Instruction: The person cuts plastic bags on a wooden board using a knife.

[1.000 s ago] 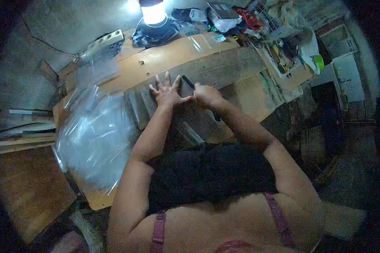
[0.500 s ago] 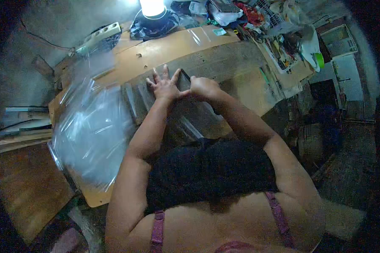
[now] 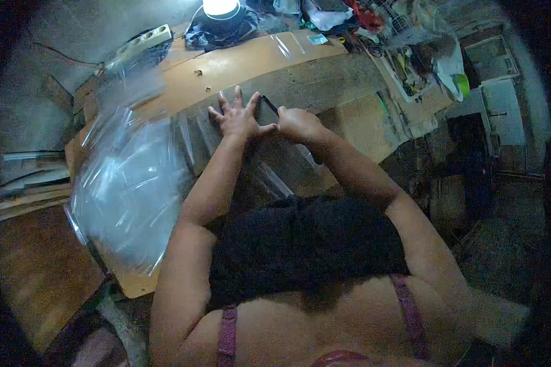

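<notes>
My left hand [image 3: 237, 122] lies flat with its fingers spread, pressing on clear plastic film [image 3: 190, 137] over a worn grey board [image 3: 300, 85]. Just to its right, my right hand [image 3: 300, 125] is closed around a long dark tool that looks like a knife [image 3: 270, 105]. Its narrow dark end points away from me, up and to the left, beside my left index finger. The other end shows dark below my right wrist. My left thumb reaches close to the right hand. Whether the blade touches the film I cannot make out.
A heap of clear plastic sheets or bags [image 3: 125, 183] covers the table's left side. A bright lamp [image 3: 220, 7] and a power strip [image 3: 144, 44] are at the back. At the back right sits a white tray [image 3: 419, 95] of small tools, near assorted bags.
The whole view has shifted slightly. Both hands keep nearly the same pose, and a little more of the dark tool shows past my right hand.
</notes>
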The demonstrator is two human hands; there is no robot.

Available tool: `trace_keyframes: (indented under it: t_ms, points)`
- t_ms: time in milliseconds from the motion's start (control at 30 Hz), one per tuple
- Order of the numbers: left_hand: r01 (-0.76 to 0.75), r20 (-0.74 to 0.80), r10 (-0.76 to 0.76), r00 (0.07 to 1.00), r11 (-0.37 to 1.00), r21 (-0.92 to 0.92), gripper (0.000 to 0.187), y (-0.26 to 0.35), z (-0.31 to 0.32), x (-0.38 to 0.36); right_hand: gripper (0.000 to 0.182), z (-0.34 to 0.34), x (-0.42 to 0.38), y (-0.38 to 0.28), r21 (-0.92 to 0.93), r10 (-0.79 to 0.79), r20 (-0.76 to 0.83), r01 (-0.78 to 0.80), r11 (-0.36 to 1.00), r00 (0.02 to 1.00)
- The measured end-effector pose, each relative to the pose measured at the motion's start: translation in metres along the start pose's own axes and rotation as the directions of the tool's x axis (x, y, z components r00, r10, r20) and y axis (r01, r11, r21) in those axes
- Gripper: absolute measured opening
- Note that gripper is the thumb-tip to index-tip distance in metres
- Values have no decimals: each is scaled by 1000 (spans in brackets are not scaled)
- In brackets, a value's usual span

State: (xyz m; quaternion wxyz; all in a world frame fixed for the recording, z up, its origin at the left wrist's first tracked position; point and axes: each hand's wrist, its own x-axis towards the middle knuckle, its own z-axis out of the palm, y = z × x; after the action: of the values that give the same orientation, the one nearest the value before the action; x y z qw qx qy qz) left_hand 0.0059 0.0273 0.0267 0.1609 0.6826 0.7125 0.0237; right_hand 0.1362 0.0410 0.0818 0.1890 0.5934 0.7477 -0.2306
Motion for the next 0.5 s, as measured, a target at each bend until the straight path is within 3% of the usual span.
trace_keyframes:
  t_ms: [333,500]
  points:
    - [3,-21,-2,1000,1000,10,92,1,0,-2,27,0,-9,3,42,-28,39,26,999,999]
    - [0,-20,1,1000,1000,11,93,0,2,-1,26,0,-17,2,69,-42,-14,43,997,999]
